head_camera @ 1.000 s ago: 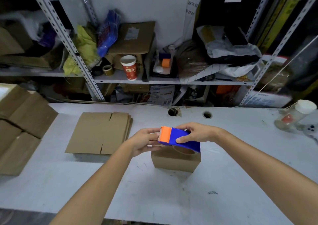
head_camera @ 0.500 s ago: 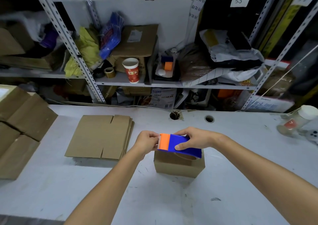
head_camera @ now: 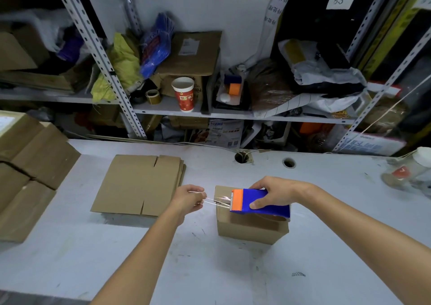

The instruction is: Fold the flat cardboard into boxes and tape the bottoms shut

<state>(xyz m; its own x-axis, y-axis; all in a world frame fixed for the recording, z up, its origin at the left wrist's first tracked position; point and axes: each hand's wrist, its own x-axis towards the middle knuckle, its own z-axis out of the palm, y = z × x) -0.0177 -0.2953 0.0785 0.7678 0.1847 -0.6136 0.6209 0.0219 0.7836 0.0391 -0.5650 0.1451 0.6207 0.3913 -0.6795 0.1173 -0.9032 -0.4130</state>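
Folded box (head_camera: 250, 225) stands on the white worktop (head_camera: 210, 269), right of centre. Right hand (head_camera: 271, 191) grips the blue-orange tape dispenser (head_camera: 260, 203) over the box top — fingers curled round its body. Left hand (head_camera: 190, 198) pinches the end of the clear tape (head_camera: 218, 201), stretched taut from the dispenser. Flat cardboard stack (head_camera: 137, 184) lies to the left — apart from the box.

I see a scuffed white worktop (head_camera: 210, 269) carrying a small box (head_camera: 247, 231). Left of the box lies a stack of flat cardboard (head_camera: 133, 185), farther left bundled cardboard (head_camera: 30, 164), far right a jar (head_camera: 412, 167).
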